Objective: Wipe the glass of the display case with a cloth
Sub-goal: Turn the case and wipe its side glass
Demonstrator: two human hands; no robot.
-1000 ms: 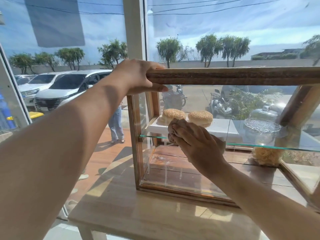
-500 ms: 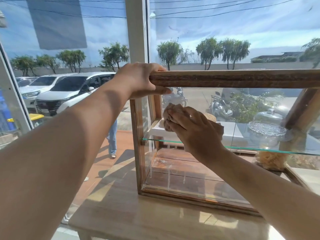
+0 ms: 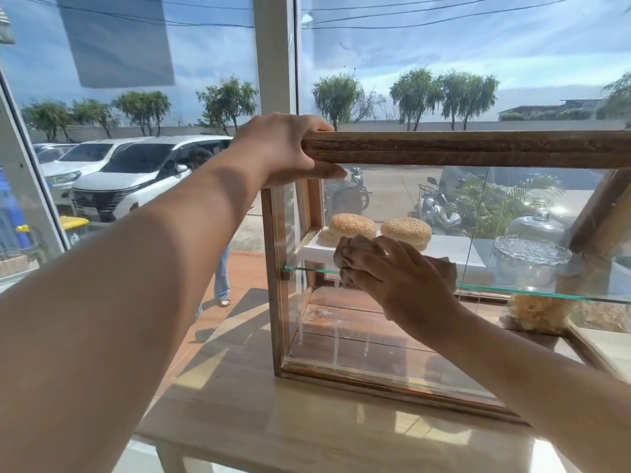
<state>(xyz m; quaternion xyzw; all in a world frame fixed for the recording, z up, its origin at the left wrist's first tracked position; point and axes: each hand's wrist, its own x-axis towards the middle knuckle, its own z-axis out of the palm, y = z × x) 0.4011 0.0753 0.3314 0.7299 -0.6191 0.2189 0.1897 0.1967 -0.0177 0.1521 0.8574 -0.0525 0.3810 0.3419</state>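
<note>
Bright daylight through the windows [image 3: 444,63], sun patches and shadows on the table [image 3: 273,421], wide-angle edge bending, sharp focus

Glass shelf [image 3: 512,291] splits case [image 3: 444,148]; lower half free.

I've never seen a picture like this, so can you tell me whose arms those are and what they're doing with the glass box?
The camera sits on a person's head, looking down, so the arms are that person's own. The left hand has a grip on the wooden top rail of a glass display case, which stands on a wooden table. The right hand presses a brown cloth against the front glass to wipe it. Inside sit two sesame buns and a glass dome. Cars are parked outside the window.
</note>
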